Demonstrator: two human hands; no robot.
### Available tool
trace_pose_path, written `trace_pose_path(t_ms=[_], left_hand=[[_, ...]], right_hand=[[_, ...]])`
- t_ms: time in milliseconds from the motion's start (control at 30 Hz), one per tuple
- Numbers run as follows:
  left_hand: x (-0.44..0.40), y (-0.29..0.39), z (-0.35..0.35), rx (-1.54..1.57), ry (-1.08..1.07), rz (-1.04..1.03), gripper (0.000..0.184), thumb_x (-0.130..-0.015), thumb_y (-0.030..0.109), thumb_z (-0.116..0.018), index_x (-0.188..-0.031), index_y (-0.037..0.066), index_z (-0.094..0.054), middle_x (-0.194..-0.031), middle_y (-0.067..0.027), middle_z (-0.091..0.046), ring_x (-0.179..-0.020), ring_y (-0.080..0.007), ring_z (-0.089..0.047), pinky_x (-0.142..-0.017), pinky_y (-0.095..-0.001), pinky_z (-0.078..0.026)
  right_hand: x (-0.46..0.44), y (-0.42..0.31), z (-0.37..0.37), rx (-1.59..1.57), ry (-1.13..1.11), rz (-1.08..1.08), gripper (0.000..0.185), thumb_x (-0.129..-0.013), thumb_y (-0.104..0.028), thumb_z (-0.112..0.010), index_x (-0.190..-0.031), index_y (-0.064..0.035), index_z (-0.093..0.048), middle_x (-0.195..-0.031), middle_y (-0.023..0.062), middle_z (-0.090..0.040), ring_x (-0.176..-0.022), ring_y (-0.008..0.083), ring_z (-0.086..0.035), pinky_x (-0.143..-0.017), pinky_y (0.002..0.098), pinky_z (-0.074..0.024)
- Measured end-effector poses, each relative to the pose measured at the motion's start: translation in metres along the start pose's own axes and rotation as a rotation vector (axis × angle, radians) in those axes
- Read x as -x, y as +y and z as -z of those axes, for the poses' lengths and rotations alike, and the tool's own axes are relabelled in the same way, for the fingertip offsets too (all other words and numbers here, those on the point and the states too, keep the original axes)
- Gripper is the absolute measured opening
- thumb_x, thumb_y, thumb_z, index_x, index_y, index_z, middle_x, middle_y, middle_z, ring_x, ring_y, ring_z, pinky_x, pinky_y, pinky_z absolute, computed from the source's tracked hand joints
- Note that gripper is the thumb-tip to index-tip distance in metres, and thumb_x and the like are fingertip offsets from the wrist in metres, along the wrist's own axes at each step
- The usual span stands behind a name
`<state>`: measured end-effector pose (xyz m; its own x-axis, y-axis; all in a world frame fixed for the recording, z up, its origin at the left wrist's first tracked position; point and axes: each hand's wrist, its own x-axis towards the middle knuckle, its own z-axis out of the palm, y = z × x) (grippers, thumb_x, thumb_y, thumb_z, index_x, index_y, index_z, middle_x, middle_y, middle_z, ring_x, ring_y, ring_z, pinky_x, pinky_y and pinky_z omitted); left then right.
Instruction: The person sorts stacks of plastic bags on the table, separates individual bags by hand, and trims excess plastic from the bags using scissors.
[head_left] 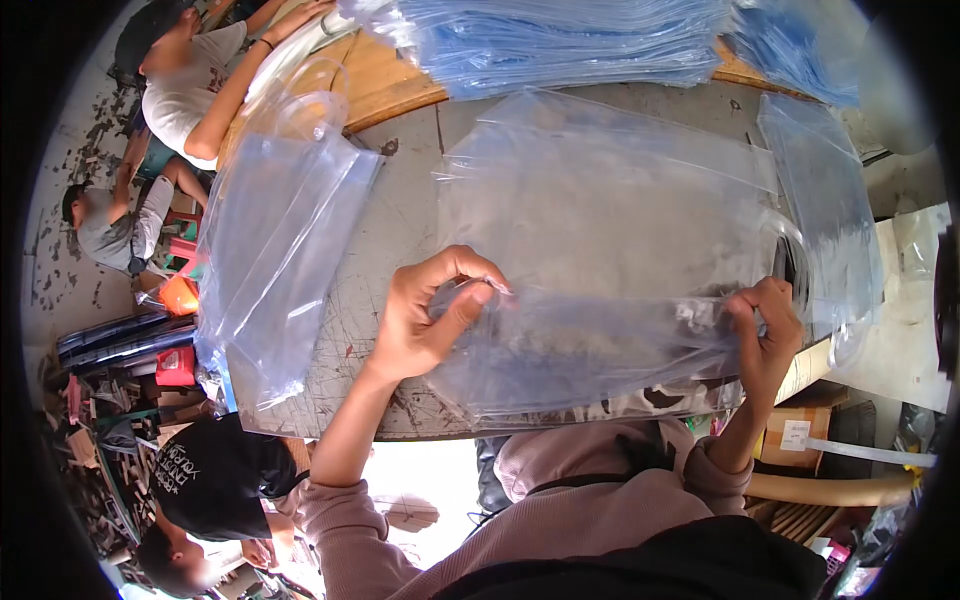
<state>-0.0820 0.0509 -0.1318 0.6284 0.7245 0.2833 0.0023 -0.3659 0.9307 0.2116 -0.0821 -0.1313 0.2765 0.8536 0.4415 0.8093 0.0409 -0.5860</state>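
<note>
A clear plastic sheet (600, 200) with folded edges lies spread on the worktable in front of me. My left hand (435, 310) pinches the sheet's near edge between thumb and fingertips, at its left part. Farther right, my right hand (768, 325) has its fingers closed on the same near edge, close to a clear plastic loop (800, 262). Between my hands the edge is lifted into a fold. Clear plastic pieces (290, 260) lie to the left, with loops at their far end. Another clear piece (825, 200) lies at the right.
A tall stack of bluish plastic sheets (570, 45) stands at the table's far side. The scratched grey worktable (330, 370) curves around me. Several people sit or work at the left, one in a black shirt (215, 475). A cardboard box (790, 440) stands low at the right.
</note>
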Motion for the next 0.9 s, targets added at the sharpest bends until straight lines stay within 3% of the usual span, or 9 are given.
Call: trace_pose_path(t_ms=[100,200,267,300,533,700,900], left_hand=[[-0.003,0.0,-0.001,0.273,0.008,0.118,0.008,-0.086,-0.001,-0.054,-0.092,0.001,-0.059,-0.085,-0.0084,-0.062,-0.08,-0.0159,-0.061,-0.074,-0.0264,-0.046],[-0.005,0.004,0.009,0.383,0.027,0.188,0.007,-0.086,0.009,-0.059,-0.089,0.003,-0.061,-0.096,-0.0109,-0.06,-0.086,-0.0195,-0.06,-0.077,-0.0293,-0.045],[-0.009,0.004,0.026,0.007,-0.354,-0.094,0.02,-0.081,0.024,-0.067,-0.084,0.004,-0.065,-0.101,-0.0127,-0.059,-0.091,-0.0226,-0.059,-0.079,-0.0332,-0.044],[-0.009,0.008,0.027,-0.029,-0.364,-0.105,0.029,-0.072,0.035,-0.073,-0.081,0.007,-0.069,-0.103,-0.0142,-0.059,-0.095,-0.0263,-0.058,-0.081,-0.036,-0.044],[-0.004,0.013,0.021,-0.182,-0.339,-0.101,0.022,-0.069,0.028,-0.073,-0.082,0.01,-0.072,-0.104,-0.0122,-0.061,-0.096,-0.0266,-0.059,-0.08,-0.0354,-0.046],[-0.001,0.011,0.019,-0.165,-0.308,-0.07,0.014,-0.076,0.018,-0.067,-0.081,0.006,-0.072,-0.101,-0.0114,-0.062,-0.093,-0.0252,-0.059,-0.077,-0.0352,-0.046],[-0.002,0.011,0.019,-0.161,-0.308,-0.012,0.013,-0.076,0.016,-0.066,-0.077,0.004,-0.07,-0.1,-0.011,-0.062,-0.087,-0.0232,-0.06,-0.073,-0.0353,-0.046]], right_hand=[[-0.008,0.002,-0.006,-0.009,-0.12,-0.126,0.014,-0.079,-0.012,-0.063,-0.07,-0.0019,-0.059,-0.063,0.0074,-0.054,-0.065,0.0229,-0.047,-0.069,0.0313,-0.0358],[-0.014,0.002,-0.008,0.031,-0.208,-0.221,0.016,-0.081,-0.014,-0.06,-0.072,-0.0018,-0.06,-0.061,0.0073,-0.054,-0.063,0.0229,-0.047,-0.069,0.0317,-0.0357],[-0.014,0.006,-0.01,0.024,-0.208,-0.207,0.015,-0.081,-0.014,-0.06,-0.072,-0.0022,-0.061,-0.059,0.0068,-0.054,-0.061,0.0222,-0.047,-0.069,0.0316,-0.0356],[-0.014,0.007,-0.011,0.02,-0.206,-0.194,0.014,-0.081,-0.014,-0.06,-0.072,-0.0026,-0.061,-0.058,0.0063,-0.054,-0.059,0.0216,-0.047,-0.069,0.0314,-0.0356],[-0.014,0.006,-0.011,-0.005,-0.185,-0.178,0.015,-0.082,-0.013,-0.06,-0.072,-0.0026,-0.061,-0.058,0.0059,-0.053,-0.054,0.0195,-0.046,-0.07,0.0296,-0.0347],[-0.014,0.007,-0.011,-0.006,-0.19,-0.175,0.015,-0.082,-0.013,-0.06,-0.072,-0.0023,-0.061,-0.058,0.0055,-0.052,-0.055,0.0194,-0.046,-0.07,0.0297,-0.0346],[-0.014,0.007,-0.011,0.004,-0.19,-0.166,0.015,-0.081,-0.013,-0.06,-0.072,-0.0023,-0.061,-0.058,0.0055,-0.052,-0.057,0.0203,-0.046,-0.07,0.0302,-0.0348]])
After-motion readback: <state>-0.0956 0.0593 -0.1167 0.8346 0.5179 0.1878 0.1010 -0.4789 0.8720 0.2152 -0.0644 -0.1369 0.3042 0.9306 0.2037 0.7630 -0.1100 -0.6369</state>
